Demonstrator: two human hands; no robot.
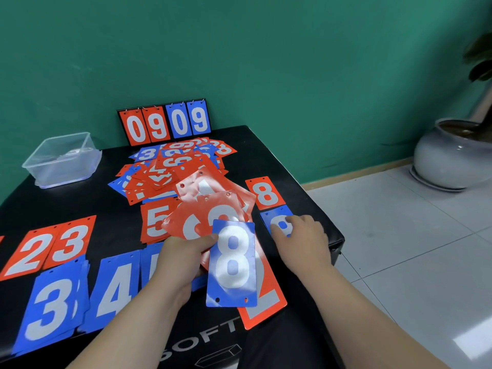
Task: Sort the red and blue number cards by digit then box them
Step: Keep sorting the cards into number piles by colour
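- While the left hand held a fan of cards above the near middle of the black table, the blue 8 card lay on top of that fan, pinched at its upper left edge by the thumb.
- Its long axis ran nearly straight away from the person, and the two punched holes sat at the near end.
- Beneath it in the same grip were several red cards, and a red 2 card projected toward the person.
- The right hand was just to the right of the blue 8 card, fingers loosely bent, fingertips resting on a blue card flat on the table. No pinch was visible, and its digit was partly covered.
- That blue card lay directly below a red 8 card, with its holes at the far end, so the held card was judged to be turned end for end relative to it.
- Judgement: the 8 position lay to the right of the held card, and the right hand was the nearer hand to it.
- Sorted cards lay to the left: red 2, red 3, blue 3, blue 4, red 5.
- An unsorted heap lay beyond, and a clear plastic box stood at the far left.
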